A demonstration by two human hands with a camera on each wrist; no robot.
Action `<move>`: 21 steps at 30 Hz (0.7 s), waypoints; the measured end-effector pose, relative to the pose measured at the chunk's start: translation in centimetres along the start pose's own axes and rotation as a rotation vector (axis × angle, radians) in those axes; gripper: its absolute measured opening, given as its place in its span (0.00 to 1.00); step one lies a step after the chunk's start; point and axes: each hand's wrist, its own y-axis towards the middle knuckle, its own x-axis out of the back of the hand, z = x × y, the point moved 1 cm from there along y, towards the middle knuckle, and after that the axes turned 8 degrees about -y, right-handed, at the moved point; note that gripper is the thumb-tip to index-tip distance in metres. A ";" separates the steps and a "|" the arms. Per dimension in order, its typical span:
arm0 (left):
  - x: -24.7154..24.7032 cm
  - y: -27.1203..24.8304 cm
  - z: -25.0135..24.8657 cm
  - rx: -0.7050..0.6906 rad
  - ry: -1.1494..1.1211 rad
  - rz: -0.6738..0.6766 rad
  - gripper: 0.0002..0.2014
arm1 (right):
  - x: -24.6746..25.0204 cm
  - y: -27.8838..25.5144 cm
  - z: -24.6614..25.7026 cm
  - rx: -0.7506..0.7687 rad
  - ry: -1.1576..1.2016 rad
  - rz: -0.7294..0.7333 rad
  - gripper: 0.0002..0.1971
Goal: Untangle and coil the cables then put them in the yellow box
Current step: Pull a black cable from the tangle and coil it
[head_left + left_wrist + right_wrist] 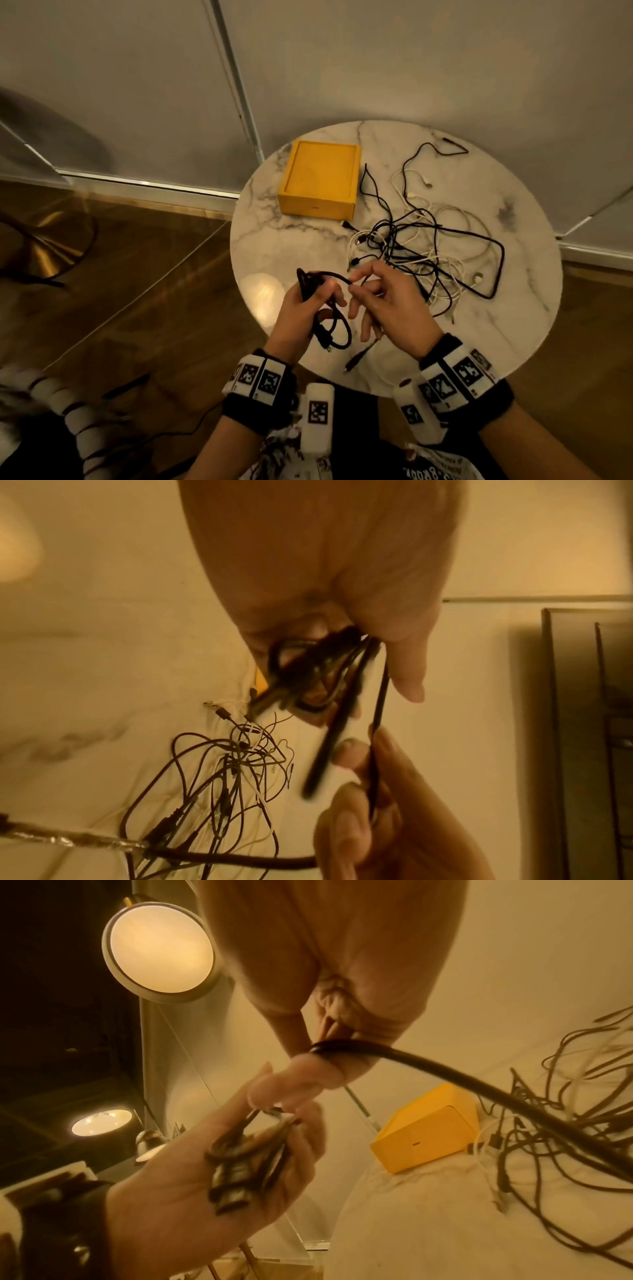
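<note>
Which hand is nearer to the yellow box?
Left. The left hand is nearer, below the yellow box; the right hand is further right.

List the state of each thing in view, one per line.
Yellow box: empty, on the table.
Black cable: partly coiled, held off the table.
Cable pile: tangled, on the table.
Left hand: grips the coiled loops.
Right hand: pinches the cable's free length.

1. The right hand (342, 993) pinches a black cable (445, 1069) at its fingers (308, 1069).
2. Just below the fingers, the left hand (212, 1191) grips a coiled bundle (246, 1161).
3. Beyond the fingers, the yellow box (424, 1131) sits on the tabletop (411, 1218), beside tangled cables (565, 1123).
</note>
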 end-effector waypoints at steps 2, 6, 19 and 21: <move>-0.8 0.0 -0.4 0.005 -0.016 0.022 0.18 | -0.5 0.3 0.4 0.044 -0.044 -0.060 0.02; -2.0 0.0 -0.3 -0.020 -0.113 -0.018 0.20 | -1.1 0.8 0.5 0.144 -0.116 -0.146 0.03; 0.0 0.9 -2.7 0.037 -0.624 -0.292 0.13 | -0.1 -1.7 -1.4 0.062 -0.151 0.042 0.19; 0.3 1.4 -4.5 -0.008 -0.710 -0.241 0.15 | 0.0 -1.4 -1.6 0.041 -0.254 0.176 0.11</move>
